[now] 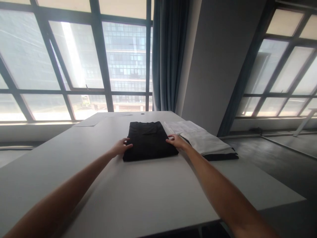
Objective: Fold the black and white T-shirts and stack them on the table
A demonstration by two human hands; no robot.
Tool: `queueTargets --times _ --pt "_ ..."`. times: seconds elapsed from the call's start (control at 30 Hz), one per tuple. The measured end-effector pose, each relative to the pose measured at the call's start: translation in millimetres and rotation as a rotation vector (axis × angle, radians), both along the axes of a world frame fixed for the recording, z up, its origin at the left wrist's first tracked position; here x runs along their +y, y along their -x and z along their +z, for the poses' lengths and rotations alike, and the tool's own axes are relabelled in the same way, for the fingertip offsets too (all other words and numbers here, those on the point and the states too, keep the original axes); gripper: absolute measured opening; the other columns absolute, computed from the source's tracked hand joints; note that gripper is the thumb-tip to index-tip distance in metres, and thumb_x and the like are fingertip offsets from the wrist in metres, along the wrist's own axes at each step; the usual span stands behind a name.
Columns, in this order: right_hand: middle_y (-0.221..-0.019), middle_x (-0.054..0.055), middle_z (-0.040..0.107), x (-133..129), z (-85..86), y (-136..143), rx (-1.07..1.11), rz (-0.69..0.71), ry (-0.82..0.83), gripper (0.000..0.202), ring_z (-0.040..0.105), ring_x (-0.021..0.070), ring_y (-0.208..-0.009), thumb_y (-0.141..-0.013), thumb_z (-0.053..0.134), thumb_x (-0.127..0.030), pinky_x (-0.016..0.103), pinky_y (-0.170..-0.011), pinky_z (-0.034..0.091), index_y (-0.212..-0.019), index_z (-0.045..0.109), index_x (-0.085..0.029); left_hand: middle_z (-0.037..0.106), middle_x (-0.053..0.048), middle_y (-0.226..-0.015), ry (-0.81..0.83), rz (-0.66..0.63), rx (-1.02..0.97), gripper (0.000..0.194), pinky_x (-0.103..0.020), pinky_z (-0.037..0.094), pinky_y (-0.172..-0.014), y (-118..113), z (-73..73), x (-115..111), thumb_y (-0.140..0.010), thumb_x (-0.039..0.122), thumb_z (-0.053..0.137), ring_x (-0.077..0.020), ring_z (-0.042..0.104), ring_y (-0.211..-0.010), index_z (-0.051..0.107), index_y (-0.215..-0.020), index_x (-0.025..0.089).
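Observation:
A folded black cloth (150, 142), perhaps a garment, lies flat on the white table (148, 188). At its left edge is my left hand (121, 146), with the thumb on top and the fingers at the side, gripping the cloth. My right hand (176, 141) grips the right edge in the same way, its thumb and fingertips on the fabric. The fingers' undersides are hidden. To the right of the black cloth, close to my right hand, lies a pile of white cloth (201, 138) with dark cloth (220, 156) showing beneath it.
Thin white sheets (88, 123) rest near the table's far left edge. A small dark round spot (142, 113) is at the far edge. Behind the table are windows, a blue-grey curtain (168, 59) and a grey pillar (213, 66). The table's right edge slants toward the lower right.

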State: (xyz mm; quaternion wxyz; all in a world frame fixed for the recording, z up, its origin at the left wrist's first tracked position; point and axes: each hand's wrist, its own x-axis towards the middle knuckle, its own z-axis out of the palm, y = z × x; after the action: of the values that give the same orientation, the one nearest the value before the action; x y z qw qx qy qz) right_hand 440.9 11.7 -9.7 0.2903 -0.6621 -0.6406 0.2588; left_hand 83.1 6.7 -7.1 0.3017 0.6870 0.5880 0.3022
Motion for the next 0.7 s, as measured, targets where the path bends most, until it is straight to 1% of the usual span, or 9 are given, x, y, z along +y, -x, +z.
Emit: queueTargets --times 0.1,0.2,0.27,0.33,0.4,0.43,0.5,0.6,0.7 --pt "-0.113 0.011 0.07 4 -8.6 -3 -0.053 0.021 -0.016 0.041 0.068 0.0176 -0.095 -0.083 0.073 -0.026 0.022 -0.081 0.051 -0.121 0.067 -0.013 0.073 -0.012 -0.105 -0.076 -0.002 0.163 0.054 -0.034 0.054 -0.08 1 -12.2 11 -0.075 0.035 0.073 -0.0249 0.067 -0.092 0.067 -0.124 0.013" --pt "-0.111 0.009 0.073 8 -12.1 -1 -0.099 0.028 -0.102 0.031 0.068 0.0192 -0.099 -0.081 0.072 -0.019 0.025 -0.088 0.051 -0.111 0.073 -0.014 0.075 -0.008 -0.091 -0.12 0.016 0.223 0.042 -0.033 0.053 -0.079 -2 -12.3 16 -0.077 0.028 0.069 -0.0221 0.068 -0.082 0.072 -0.118 0.015" --pt "-0.108 0.008 0.074 11 -12.0 0 -0.122 0.037 -0.17 0.03 0.068 0.0198 -0.1 -0.079 0.07 -0.014 0.027 -0.091 0.05 -0.108 0.075 -0.016 0.075 -0.006 -0.089 -0.209 0.033 0.226 0.041 -0.032 0.053 -0.079 -4 -11.2 17 -0.077 0.027 0.068 -0.0202 0.067 -0.079 0.074 -0.116 0.017" --pt "-0.111 0.007 0.074 13 -11.2 0 -0.139 0.044 -0.298 0.032 0.068 0.0202 -0.103 -0.079 0.068 -0.013 0.029 -0.094 0.05 -0.11 0.074 -0.017 0.075 -0.005 -0.099 -0.369 0.039 0.194 0.043 -0.032 0.054 -0.082 -3 -12.5 20 -0.079 0.029 0.066 -0.0186 0.066 -0.078 0.072 -0.121 0.02" --pt "-0.12 0.007 0.071 14 -11.9 -2 -0.166 0.045 -0.447 0.034 0.065 0.0204 -0.111 -0.082 0.065 -0.014 0.03 -0.1 0.047 -0.115 0.073 -0.019 0.072 -0.005 -0.116 -0.504 0.033 0.166 0.047 -0.033 0.054 -0.083 0 -17.2 23 -0.08 0.031 0.063 -0.0173 0.066 -0.077 0.068 -0.126 0.021" --pt "-0.123 0.007 0.07 14 -13.2 -3 -0.194 0.041 -0.479 0.035 0.063 0.0208 -0.115 -0.083 0.064 -0.014 0.031 -0.102 0.046 -0.116 0.072 -0.019 0.07 -0.006 -0.122 -0.52 0.033 0.175 0.048 -0.033 0.055 -0.084 2 -20.5 26 -0.08 0.03 0.062 -0.0169 0.066 -0.076 0.067 -0.127 0.021" --pt "-0.124 0.009 0.069 14 -17.2 -5 -0.281 0.036 -0.424 0.037 0.062 0.0227 -0.118 -0.082 0.064 -0.014 0.032 -0.104 0.044 -0.119 0.071 -0.017 0.067 -0.008 -0.127 -0.437 0.043 0.246 0.05 -0.033 0.055 -0.084 6 -27.5 31 -0.078 0.028 0.062 -0.0176 0.068 -0.076 0.067 -0.128 0.02" --pt "-0.126 0.013 0.067 14 -22.0 -5 -0.406 0.022 -0.282 0.04 0.062 0.0252 -0.119 -0.082 0.065 -0.015 0.032 -0.105 0.043 -0.122 0.069 -0.014 0.065 -0.012 -0.131 -0.29 0.089 0.423 0.051 -0.033 0.052 -0.093 7 -33.8 34 -0.077 0.028 0.063 -0.0233 0.07 -0.095 0.067 -0.127 0.017" --pt "-0.131 0.016 0.063 13 -21.0 1 -0.448 -0.036 -0.299 0.041 0.06 0.0261 -0.12 -0.087 0.061 -0.022 0.032 -0.105 0.043 -0.126 0.066 -0.012 0.054 -0.012 -0.145 -0.33 0.112 0.582 0.055 -0.042 0.046 -0.103 -4 -33.2 32 -0.079 0.034 0.062 -0.0322 0.057 -0.124 0.063 -0.132 0.02"
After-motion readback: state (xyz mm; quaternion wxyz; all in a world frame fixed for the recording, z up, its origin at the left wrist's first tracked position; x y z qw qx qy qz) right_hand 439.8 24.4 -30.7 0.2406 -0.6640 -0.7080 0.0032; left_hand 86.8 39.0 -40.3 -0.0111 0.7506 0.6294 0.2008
